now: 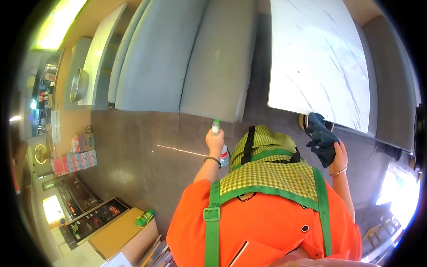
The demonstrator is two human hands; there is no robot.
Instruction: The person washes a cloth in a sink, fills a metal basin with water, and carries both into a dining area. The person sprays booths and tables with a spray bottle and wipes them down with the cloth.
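My left hand (215, 141) is wrapped round the green-topped neck of a spray bottle (224, 156), whose clear body with a red and white label shows beside my wrist. In my right hand (340, 155) a dark blue cloth (321, 138) is gripped, and it hangs near the front corner of a white marble-patterned table (318, 66). Under that corner, a round object is partly hidden by the cloth. A green checked apron covers the front of my orange shirt.
A grey padded bench (218, 62) stands left of the table. Further left, a metal bowl (80, 84) rests by another white table (100, 58). At the lower left are a counter (118, 233) with a green item (144, 218) and an open case of items. Chairs stand at the lower right.
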